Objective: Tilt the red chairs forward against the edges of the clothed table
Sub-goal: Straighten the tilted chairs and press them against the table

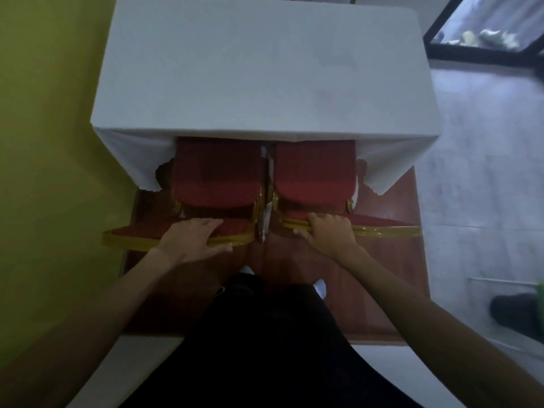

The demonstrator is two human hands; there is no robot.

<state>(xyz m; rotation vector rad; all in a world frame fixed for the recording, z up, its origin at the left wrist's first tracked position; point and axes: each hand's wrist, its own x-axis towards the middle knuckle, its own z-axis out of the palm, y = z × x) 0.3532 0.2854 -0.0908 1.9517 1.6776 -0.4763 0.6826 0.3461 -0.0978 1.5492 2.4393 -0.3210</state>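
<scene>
Two red chairs with gold frames stand side by side at the near edge of a table under a white cloth [259, 72]. The seats of the left chair [217, 175] and the right chair [315, 172] reach under the cloth's edge. My left hand [191, 235] lies over the top rail of the left chair's backrest, fingers on the red padding and thumb under the gold frame. My right hand [328, 234] grips the top rail of the right chair's backrest. Both chair backs are seen from straight above, so I cannot tell their tilt.
A yellow wall [44, 142] runs close along the left of the table. The chairs and my feet stand on a reddish wood platform [391, 290]. Pale floor tiles [482, 172] lie to the right, with a black-framed glass door [482, 28] at the top right and a dark shoe [515, 312].
</scene>
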